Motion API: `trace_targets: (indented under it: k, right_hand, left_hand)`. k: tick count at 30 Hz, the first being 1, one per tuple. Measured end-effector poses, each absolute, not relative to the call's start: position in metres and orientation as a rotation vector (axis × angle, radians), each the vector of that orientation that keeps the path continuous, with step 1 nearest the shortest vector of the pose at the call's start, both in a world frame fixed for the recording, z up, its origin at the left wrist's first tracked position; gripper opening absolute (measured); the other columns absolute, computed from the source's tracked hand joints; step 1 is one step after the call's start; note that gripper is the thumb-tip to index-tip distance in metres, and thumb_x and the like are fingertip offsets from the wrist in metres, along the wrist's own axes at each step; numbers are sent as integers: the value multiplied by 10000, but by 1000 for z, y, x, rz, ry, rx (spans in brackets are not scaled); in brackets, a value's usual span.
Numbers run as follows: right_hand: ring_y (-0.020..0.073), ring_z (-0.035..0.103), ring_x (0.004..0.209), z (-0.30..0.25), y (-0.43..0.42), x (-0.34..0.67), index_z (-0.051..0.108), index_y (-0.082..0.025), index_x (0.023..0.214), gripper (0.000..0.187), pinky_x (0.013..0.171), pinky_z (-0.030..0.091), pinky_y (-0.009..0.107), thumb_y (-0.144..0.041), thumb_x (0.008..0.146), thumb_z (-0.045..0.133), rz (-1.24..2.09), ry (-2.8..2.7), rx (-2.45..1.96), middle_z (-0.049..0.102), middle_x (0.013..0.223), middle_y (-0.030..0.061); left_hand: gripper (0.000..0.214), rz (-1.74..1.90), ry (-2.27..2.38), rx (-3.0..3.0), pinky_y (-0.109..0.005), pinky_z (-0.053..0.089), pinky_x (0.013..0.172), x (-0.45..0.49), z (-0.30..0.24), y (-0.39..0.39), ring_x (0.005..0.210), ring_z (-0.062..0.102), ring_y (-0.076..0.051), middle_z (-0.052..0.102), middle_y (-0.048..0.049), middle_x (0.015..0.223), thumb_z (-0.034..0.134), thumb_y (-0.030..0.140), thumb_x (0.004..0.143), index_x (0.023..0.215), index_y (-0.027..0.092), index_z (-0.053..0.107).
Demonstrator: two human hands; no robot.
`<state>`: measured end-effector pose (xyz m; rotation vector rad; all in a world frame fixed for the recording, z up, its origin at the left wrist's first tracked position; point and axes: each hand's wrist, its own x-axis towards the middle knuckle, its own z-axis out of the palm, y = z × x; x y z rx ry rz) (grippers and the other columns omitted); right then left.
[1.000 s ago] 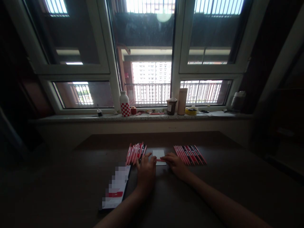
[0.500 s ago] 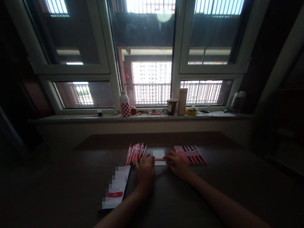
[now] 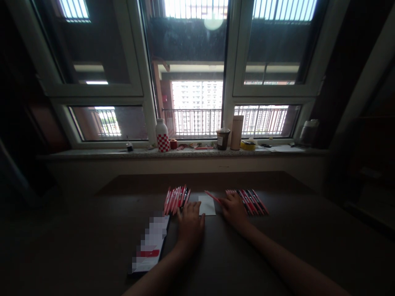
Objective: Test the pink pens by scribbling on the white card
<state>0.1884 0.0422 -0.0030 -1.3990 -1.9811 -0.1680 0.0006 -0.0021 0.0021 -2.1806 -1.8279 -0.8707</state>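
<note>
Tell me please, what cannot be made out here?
In the head view:
Near end of the pink pen: covered by the right hand.
Part of the right pen row: behind that hand.
Part of the phone-like object: pixelated.
Lettering on the left pen row: too small.

The left hand point(image 3: 189, 225) and the right hand point(image 3: 235, 213) are both bare, with slender fingers. The left forearm point(image 3: 163, 266) and the right forearm point(image 3: 286, 261) are uncovered too, smooth in outline and tapering toward the hands; the fingernails are too dim to make out.
</note>
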Motion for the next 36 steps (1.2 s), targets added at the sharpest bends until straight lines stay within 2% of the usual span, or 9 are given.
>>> trace_targets:
  k: [3,8,21,29,36]
  right_hand:
    - [288,439,1032,-3,43,189,694,-230,1010,232,889,335,415,-220,846,530,-217,-1949,-1494,613,1000,113]
    - [299,453,999,-2,43,189,682,-207,977,215,878,303,442,-204,811,545,-279,-1911,-1613,632,974,120]
    - [319,465,984,2,41,189,629,-168,838,116,887,269,464,-207,781,536,-420,-1872,-1793,635,926,150]
    - [323,462,991,4,39,189,626,-150,898,168,890,266,462,-181,757,540,-388,-1861,-1836,629,954,164]
    - [314,434,1045,5,37,187,647,-176,972,223,918,236,461,-213,791,523,-361,-1881,-1894,619,1008,138]
  left_hand:
    - [367,-846,-1829,-2224,-559,230,1055,1,3,-3,1219,437,-271,590,-67,1235,437,306,864,1211,252,543]
    - [352,-848,-1832,-2250,-597,187,1059,1,1,-2,1214,434,-275,601,-69,1209,441,307,862,1191,255,554]
    - [329,-830,-1852,-2274,-609,183,1062,1,2,-3,1211,434,-273,594,-70,1199,457,312,854,1155,252,574]
    - [309,-816,-1847,-2273,-606,182,1067,1,1,-3,1215,433,-266,588,-64,1198,461,316,853,1134,262,580]
    - [317,-773,-1868,-2276,-599,179,1075,1,1,-2,1226,424,-263,586,-55,1211,469,341,853,1140,270,584]
